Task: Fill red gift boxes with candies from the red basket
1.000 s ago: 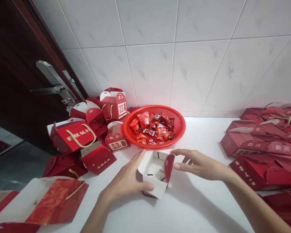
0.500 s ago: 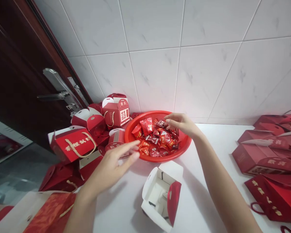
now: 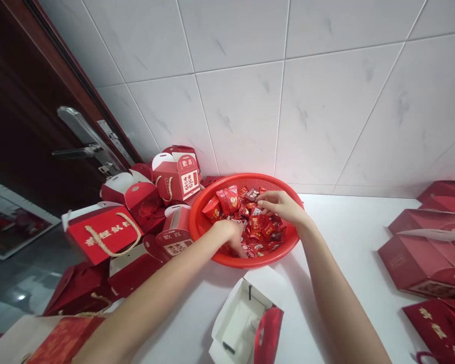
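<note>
A red perforated plastic basket [image 3: 246, 263] holds many wrapped candies [image 3: 257, 225] in red and dark wrappers. My left hand [image 3: 235, 236] reaches down among the candies at the basket's near left; the back of the hand hides most of its fingers. Over the right side, my right hand [image 3: 282, 206] has its fingers loosely bent and apart, their tips at the candies, with no candy visibly lifted. Below the basket stands an unfolded gift box [image 3: 235, 318], white inside with a red flap, its top open. Something pale and hard to make out lies inside it.
Red gift boxes with rope handles [image 3: 102, 232] are piled at the left, beside a dark door with a metal handle [image 3: 83, 146]. More red boxes [image 3: 424, 263] stand along the right of the white table [image 3: 326, 227]. A tiled wall [image 3: 242, 116] rises behind.
My left hand has moved forward and right, from the basket's near left rim down into the candies. My right hand stays over the candies. The view has shifted slightly.
</note>
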Action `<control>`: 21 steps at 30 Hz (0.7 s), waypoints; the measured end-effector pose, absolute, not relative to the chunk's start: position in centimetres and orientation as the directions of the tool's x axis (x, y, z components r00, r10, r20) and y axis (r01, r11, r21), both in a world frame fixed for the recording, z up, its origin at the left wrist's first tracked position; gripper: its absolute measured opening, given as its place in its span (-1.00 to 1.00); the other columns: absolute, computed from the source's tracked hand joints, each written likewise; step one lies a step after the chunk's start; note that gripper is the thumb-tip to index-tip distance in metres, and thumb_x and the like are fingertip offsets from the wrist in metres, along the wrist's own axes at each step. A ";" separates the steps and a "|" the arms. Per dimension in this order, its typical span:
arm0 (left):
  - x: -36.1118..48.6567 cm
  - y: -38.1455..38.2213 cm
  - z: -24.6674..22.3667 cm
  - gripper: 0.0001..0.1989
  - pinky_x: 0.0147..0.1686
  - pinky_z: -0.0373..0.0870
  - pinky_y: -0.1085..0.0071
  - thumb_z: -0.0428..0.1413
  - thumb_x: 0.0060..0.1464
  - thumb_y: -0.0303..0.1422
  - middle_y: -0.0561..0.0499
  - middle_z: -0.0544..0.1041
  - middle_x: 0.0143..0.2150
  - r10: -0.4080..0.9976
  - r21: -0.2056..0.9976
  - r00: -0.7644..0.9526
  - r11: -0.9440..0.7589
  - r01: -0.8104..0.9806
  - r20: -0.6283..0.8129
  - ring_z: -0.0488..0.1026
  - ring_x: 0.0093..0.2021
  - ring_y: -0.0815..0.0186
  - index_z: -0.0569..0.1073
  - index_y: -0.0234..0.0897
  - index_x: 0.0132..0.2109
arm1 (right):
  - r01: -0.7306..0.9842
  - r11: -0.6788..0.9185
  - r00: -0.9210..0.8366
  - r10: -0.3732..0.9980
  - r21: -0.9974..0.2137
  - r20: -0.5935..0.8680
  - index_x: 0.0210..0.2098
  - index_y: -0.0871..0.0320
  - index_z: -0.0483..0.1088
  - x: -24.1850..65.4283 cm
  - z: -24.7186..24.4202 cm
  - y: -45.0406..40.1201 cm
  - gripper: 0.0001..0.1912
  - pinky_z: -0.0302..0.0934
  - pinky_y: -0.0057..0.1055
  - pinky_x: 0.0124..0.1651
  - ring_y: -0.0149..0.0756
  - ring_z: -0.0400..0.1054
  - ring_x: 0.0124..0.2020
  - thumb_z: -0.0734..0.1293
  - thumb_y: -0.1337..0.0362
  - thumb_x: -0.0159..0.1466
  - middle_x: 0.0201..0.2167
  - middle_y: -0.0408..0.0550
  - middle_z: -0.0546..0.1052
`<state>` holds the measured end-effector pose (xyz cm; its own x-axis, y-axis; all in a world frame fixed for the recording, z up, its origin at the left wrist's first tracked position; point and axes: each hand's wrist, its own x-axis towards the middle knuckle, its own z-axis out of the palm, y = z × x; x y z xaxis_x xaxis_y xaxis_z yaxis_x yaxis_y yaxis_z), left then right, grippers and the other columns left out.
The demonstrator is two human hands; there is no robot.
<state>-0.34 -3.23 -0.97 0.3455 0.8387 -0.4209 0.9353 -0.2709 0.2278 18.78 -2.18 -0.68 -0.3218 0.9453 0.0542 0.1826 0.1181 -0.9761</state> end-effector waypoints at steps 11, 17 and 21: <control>-0.7 -1.8 -0.2 -0.77 -0.29 0.45 0.44 0.26 -0.13 -0.49 -0.04 0.66 -0.27 0.883 0.356 0.348 -0.230 0.906 -0.316 0.60 -0.24 0.16 0.60 -0.30 -0.22 | 0.357 0.231 -0.307 0.944 -0.905 0.120 -0.35 0.15 0.50 18.9 -1.7 -1.0 -0.87 0.23 -0.44 -0.36 -0.33 0.41 -0.42 0.33 0.25 0.23 -0.45 -0.13 0.53; -0.7 -0.3 -1.4 -0.73 -0.16 0.49 0.43 0.07 -0.01 -0.60 -0.08 0.69 -0.24 0.970 0.572 0.237 -0.163 0.804 -0.055 0.61 -0.21 0.24 0.63 -0.35 -0.23 | 0.374 0.265 -0.313 0.938 -0.889 0.148 -0.35 0.14 0.51 18.9 -1.7 -1.1 -0.84 0.19 -0.43 -0.35 -0.32 0.38 -0.40 0.31 0.23 0.21 -0.43 -0.12 0.53; -1.6 0.2 -1.6 -0.73 -0.03 0.49 0.42 0.09 0.05 -0.56 -0.03 0.69 -0.14 0.986 0.549 0.167 -0.134 0.825 -0.011 0.61 -0.09 0.24 0.63 -0.28 -0.18 | 0.368 0.236 -0.271 0.952 -0.899 0.139 -0.32 0.15 0.52 19.0 -1.9 -0.9 -0.84 0.25 -0.42 -0.29 -0.31 0.41 -0.36 0.32 0.22 0.21 -0.36 -0.09 0.57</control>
<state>-1.56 0.16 -1.64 0.1669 0.9859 -0.0111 0.8253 -0.1335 0.5486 18.95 -0.92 -1.94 -0.2715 0.9524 0.1387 0.3681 0.2359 -0.8994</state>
